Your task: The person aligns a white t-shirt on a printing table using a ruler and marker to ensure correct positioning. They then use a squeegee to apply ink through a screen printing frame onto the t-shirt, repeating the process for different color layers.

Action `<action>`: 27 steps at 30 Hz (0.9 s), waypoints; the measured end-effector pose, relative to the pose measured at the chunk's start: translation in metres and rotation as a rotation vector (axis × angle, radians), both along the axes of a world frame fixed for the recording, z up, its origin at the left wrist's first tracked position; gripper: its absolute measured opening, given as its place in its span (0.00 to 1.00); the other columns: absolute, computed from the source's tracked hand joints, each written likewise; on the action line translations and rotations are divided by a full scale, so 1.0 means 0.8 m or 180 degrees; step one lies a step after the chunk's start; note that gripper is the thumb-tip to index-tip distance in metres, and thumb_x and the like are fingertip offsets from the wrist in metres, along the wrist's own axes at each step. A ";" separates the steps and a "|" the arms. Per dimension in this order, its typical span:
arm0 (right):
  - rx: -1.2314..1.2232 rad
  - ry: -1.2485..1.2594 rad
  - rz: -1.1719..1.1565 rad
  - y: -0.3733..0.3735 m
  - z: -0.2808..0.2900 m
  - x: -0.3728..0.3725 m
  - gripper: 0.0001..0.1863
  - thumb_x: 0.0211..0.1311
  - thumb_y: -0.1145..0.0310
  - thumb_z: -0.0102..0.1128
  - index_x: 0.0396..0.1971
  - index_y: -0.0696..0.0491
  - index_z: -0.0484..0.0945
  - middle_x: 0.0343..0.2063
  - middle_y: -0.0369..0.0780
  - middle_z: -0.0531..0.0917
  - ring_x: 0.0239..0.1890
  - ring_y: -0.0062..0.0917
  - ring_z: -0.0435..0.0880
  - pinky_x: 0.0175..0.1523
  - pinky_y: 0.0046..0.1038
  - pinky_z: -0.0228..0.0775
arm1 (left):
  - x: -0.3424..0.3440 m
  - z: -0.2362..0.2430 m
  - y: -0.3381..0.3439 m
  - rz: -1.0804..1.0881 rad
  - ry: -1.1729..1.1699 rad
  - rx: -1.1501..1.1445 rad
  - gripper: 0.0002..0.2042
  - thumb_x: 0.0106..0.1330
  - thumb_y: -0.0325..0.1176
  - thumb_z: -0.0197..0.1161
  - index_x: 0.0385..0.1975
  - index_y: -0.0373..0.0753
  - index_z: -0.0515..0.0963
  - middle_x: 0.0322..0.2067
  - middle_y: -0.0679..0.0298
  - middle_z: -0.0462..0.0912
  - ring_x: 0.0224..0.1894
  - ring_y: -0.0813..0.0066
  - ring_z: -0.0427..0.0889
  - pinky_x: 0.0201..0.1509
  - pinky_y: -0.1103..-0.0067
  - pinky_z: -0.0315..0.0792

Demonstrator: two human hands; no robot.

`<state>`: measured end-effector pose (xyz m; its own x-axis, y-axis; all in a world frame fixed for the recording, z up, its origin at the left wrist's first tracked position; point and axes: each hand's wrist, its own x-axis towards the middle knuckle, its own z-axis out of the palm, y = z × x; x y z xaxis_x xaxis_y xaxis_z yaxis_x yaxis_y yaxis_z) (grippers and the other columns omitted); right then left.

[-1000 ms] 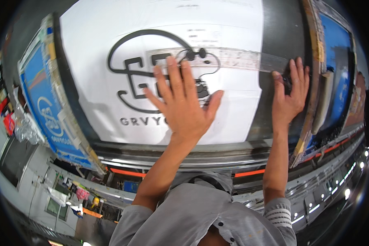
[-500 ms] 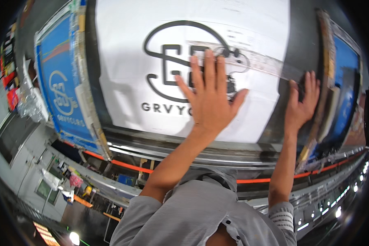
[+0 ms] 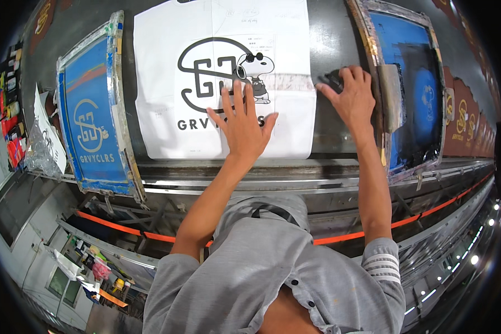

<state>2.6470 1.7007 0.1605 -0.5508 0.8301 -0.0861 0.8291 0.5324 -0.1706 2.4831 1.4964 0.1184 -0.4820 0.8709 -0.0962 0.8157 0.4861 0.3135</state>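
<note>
My left hand lies flat with fingers spread on a white sheet. The sheet bears a large black looping emblem, a line of lettering and a cartoon dog in sunglasses. Beside the dog, a clear ruler stretches toward the sheet's right edge. Just past that edge, my right hand is closed on a small black object, blurred and partly covered by the fingers, so its kind cannot be made out.
A blue printing screen in a taped frame stands left of the sheet. Another screen, dark-smeared, lies to the right with a pale block on its near side. Brown printed pieces line the dark table farther right.
My right hand has gone from open fingers by the right frame to closing on the black object. My left hand stays flat on the sheet. The whole view has shifted.
</note>
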 end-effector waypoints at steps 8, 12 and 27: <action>0.0011 0.0131 0.0271 -0.085 -0.002 0.065 0.31 0.45 0.47 0.77 0.42 0.54 0.78 0.49 0.39 0.78 0.59 0.40 0.72 0.49 0.38 0.79 | 0.050 0.015 -0.089 0.0002 -0.0431 -0.0251 0.43 0.65 0.53 0.64 0.72 0.30 0.55 0.74 0.44 0.48 0.76 0.37 0.39 0.66 0.29 0.32; -0.0055 0.0440 0.0088 -0.113 -0.013 0.083 0.29 0.45 0.56 0.79 0.45 0.53 0.77 0.54 0.39 0.76 0.65 0.42 0.69 0.56 0.39 0.76 | 0.060 0.022 -0.102 0.0027 -0.0629 -0.0267 0.44 0.66 0.53 0.64 0.72 0.29 0.54 0.74 0.43 0.46 0.77 0.36 0.35 0.66 0.29 0.29; 0.0598 0.0865 0.0067 -0.148 -0.057 0.100 0.32 0.49 0.57 0.78 0.54 0.56 0.80 0.60 0.40 0.79 0.67 0.47 0.71 0.66 0.40 0.69 | 0.073 0.016 -0.112 0.0026 -0.0672 -0.0523 0.46 0.68 0.60 0.57 0.72 0.25 0.52 0.75 0.37 0.39 0.75 0.29 0.28 0.63 0.26 0.26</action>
<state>2.7267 1.5826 0.1149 -0.5500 0.8057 0.2200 0.7551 0.5922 -0.2813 2.5413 1.4069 0.1316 -0.4433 0.8314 -0.3351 0.7364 0.5509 0.3926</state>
